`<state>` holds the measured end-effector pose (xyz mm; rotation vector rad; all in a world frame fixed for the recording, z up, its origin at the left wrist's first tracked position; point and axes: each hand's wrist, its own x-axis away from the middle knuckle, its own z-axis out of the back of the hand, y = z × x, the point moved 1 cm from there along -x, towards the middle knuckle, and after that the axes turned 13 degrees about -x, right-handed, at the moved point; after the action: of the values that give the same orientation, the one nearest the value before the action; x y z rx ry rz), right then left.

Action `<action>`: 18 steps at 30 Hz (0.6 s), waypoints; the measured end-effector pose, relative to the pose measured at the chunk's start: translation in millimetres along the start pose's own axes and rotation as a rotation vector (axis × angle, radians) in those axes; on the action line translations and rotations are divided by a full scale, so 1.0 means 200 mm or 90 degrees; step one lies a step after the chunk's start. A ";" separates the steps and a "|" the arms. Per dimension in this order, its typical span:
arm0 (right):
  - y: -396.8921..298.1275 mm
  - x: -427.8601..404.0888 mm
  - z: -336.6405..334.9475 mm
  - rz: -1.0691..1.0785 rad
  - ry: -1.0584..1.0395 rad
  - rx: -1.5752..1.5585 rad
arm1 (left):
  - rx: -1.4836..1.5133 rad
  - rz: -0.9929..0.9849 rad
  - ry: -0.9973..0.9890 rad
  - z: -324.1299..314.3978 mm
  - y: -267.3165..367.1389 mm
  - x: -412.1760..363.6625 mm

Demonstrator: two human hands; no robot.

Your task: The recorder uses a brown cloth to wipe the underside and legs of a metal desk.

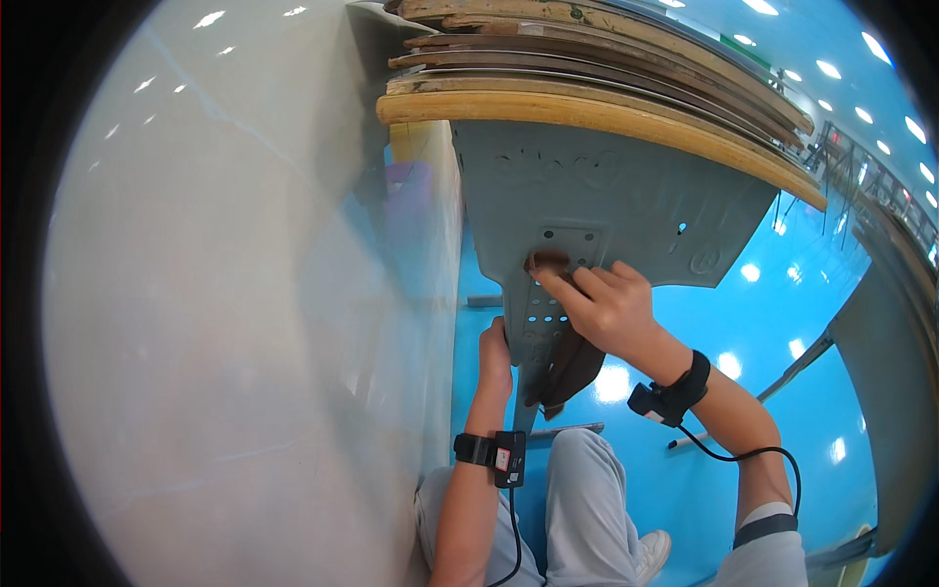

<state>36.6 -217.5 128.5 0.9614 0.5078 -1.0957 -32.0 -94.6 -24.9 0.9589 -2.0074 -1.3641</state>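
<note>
A grey metal panel (pixel 609 194) with round holes stands before me, narrowing toward the bottom. My right hand (pixel 612 312) presses a dark brown cloth (pixel 576 367) against its perforated middle. Part of that cloth is bunched and blurred at the fingertips; the rest hangs below the hand. Down at the panel's lower left edge is my left hand (pixel 495 359), gripping the narrow part. Its fingers are hidden behind the metal.
Several wooden boards (pixel 601 117) are stacked above the panel. A pale glossy wall (pixel 220 308) runs close along the left. Another grey panel (pixel 877 367) stands at the right on the shiny blue floor (pixel 697 484). Cables trail from both wrist-worn devices.
</note>
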 end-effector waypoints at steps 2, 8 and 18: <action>0.04 -0.06 0.03 -0.013 0.035 0.011 | -0.007 -0.007 -0.009 0.01 -0.01 0.00; 0.04 -0.04 0.05 -0.057 0.055 0.088 | -0.029 0.001 -0.009 0.02 -0.01 -0.02; 0.07 -0.02 0.08 0.004 0.039 0.183 | -0.020 0.005 0.000 0.03 -0.03 -0.02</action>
<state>46.3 -226.3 145.5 1.2492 0.4030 -1.1552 -31.9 -89.9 -33.5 0.9356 -1.9819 -1.3866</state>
